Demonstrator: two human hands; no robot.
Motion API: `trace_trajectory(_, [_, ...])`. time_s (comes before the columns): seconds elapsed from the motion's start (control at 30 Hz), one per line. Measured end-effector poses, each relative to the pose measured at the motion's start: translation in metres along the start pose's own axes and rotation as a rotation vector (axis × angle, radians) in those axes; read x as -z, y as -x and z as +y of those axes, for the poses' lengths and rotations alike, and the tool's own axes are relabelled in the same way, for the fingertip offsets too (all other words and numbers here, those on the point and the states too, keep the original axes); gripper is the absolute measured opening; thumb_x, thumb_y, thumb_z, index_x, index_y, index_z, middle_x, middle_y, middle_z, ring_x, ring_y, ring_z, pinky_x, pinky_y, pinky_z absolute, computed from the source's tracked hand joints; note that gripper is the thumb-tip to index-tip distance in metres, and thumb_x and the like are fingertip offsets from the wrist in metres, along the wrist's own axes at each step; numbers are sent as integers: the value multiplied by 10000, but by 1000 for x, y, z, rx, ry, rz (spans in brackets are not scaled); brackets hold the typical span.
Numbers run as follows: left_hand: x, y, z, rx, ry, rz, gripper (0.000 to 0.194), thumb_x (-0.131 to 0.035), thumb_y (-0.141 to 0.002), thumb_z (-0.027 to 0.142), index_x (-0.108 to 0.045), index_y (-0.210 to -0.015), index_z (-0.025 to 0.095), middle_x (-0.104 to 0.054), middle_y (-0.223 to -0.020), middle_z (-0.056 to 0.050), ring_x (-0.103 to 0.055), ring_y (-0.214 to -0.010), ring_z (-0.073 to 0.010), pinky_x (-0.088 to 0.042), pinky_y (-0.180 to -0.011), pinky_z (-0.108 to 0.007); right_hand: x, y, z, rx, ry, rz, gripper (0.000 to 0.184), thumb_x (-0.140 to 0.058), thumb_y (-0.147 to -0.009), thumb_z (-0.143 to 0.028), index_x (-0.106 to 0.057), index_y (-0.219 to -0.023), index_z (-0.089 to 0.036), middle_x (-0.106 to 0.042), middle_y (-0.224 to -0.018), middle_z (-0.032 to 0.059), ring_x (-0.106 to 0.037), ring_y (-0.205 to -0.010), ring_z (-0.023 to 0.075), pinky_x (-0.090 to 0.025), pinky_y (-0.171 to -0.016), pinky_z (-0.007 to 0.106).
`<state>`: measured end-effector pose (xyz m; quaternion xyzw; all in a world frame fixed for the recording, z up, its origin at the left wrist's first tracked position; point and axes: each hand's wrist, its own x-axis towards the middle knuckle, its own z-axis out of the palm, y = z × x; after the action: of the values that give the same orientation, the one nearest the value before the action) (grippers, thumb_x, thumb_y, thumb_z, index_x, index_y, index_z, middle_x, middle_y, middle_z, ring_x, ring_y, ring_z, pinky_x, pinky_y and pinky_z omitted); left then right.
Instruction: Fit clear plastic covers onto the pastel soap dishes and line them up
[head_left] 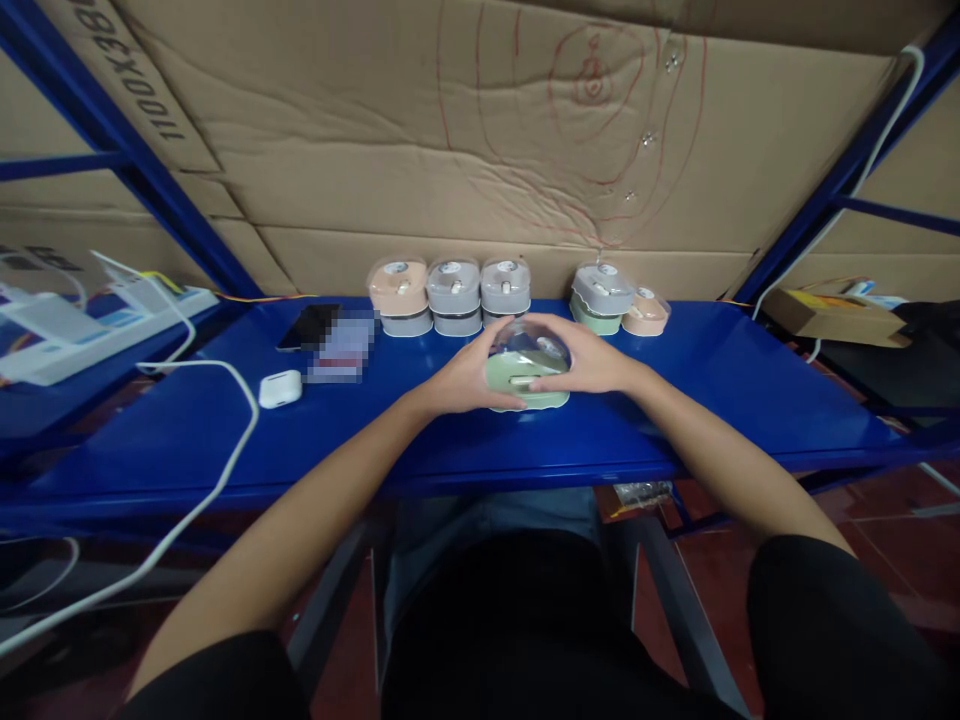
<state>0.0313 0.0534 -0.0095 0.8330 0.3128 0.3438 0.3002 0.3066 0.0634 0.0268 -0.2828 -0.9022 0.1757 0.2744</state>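
Your black shirt (pixel 495 620) sits this side of the green box (pixel 516 363) — long axis side to side — its ends gripped by your left hand (pixel 463 375) and right hand (pixel 592 362), equally near.

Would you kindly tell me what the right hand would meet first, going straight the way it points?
The right hand would first meet the rounded light-green plastic box with a clear lid, which it touches; what comes next is uncertain, depth being unclear.

Brown cardboard (pixel 337 100) backs a blue table (pixel 720 390) above red tiled floor (pixel 892 550).
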Motion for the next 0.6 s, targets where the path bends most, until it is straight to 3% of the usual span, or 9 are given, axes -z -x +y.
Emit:
trace_trajectory(0.07, [3,1,3,-10,-7,-50,1342,-1042,-696,554,-325,-1795,276,-538,-1723,-209,-538,-1592,-453,-430,-1333,-650,11,8,10,-69,-32,93,1006,-846,-841,-763,-539,-1662,-269,-652,-1634,162,-647,-1467,419,-514,-1260,632])
trace_trajectory(0.1, [4,2,4,-8,-44,-82,1246,-1029,-716,543,-407,-1765,288,-573,-1688,-189,-567,-1564,-444,-442,-1323,-649,16,12,16,-128,-24,133,1006,-835,-843,-781,-547,-1655,-261,-658,-1628,170,-651,-1465,424,-511,-1260,643])
trace_trajectory(0.2, [2,3,7,-14,-181,-158,719,-946,-812,533,-763,-1466,298,-618,-1609,-134,-627,-1486,-412,-468,-1307,-626,31,26,36,-320,53,186,1023,-825,-821,-818,-589,-1617,-222,-696,-1577,194,-683,-1416,452,-521,-1233,690])
trace_trajectory(0.27, [0,3,9,-23,-216,-155,478,-868,-881,548,-863,-1270,270,-605,-1602,-135,-636,-1472,-399,-483,-1299,-603,37,32,47,-402,109,158,1011,-831,-816,-808,-618,-1590,-194,-726,-1528,208,-706,-1378,467,-538,-1209,704])
trace_trajectory(0.43, [7,3,15,-7,-264,9,431,-747,-975,579,-863,-1189,223,-611,-1599,-149,-627,-1475,-383,-462,-1320,-591,38,34,54,-478,178,60,966,-852,-830,-759,-640,-1578,-187,-753,-1484,214,-717,-1368,481,-565,-1191,692])
trace_trajectory(0.6, [37,4,10,141,-440,102,457,-730,-950,607,-837,-1144,207,-640,-1534,-157,-630,-1444,-403,-458,-1307,-610,38,35,55,-496,221,-65,1021,-887,-797,-746,-631,-1609,-183,-704,-1569,223,-710,-1385,483,-562,-1210,674])
